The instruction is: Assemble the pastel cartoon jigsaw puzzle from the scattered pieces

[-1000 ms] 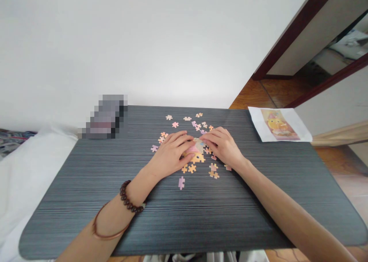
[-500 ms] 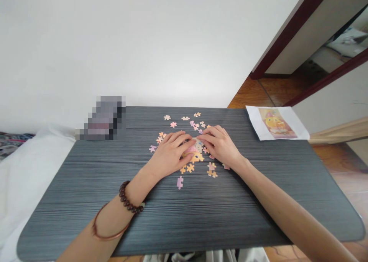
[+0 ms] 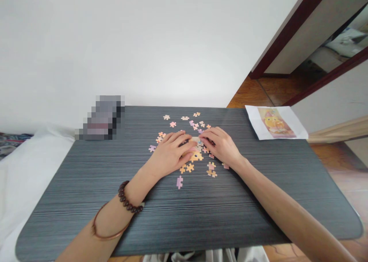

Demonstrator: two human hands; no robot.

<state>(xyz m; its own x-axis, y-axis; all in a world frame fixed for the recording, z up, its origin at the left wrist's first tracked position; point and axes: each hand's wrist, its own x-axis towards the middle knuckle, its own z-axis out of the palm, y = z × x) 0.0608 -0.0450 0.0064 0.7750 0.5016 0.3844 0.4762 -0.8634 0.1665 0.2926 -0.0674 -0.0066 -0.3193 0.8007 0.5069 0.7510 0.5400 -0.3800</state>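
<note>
Joined jigsaw pieces (image 3: 197, 156) in yellow, pink and pale tones lie mid-table, partly hidden by my hands. My left hand (image 3: 169, 154) rests over their left side, fingers stretched out and apart, fingertips touching them. From the right, my right hand (image 3: 223, 146) reaches in with thumb and fingers pinched at the upper right edge, on a puzzle piece mostly covered by the fingertips. Loose yellow puzzle pieces (image 3: 190, 167) sit just below my left hand. A lilac puzzle piece (image 3: 179, 182) lies nearer to me, and a pair of pieces (image 3: 211, 173) lies below my right hand.
Several more loose pieces (image 3: 173, 124) are scattered behind and left of my hands on the dark table (image 3: 178, 220). A paper with a printed yellow character (image 3: 274, 124) lies at the back right. A blurred-out object (image 3: 102, 116) stands back left. A white wall (image 3: 172, 43) borders the far edge.
My right fingertips have shifted slightly right at the joined pieces' upper edge. My left hand stays nearly in place, its fingers moved a little. The whole view has shifted very slightly.
</note>
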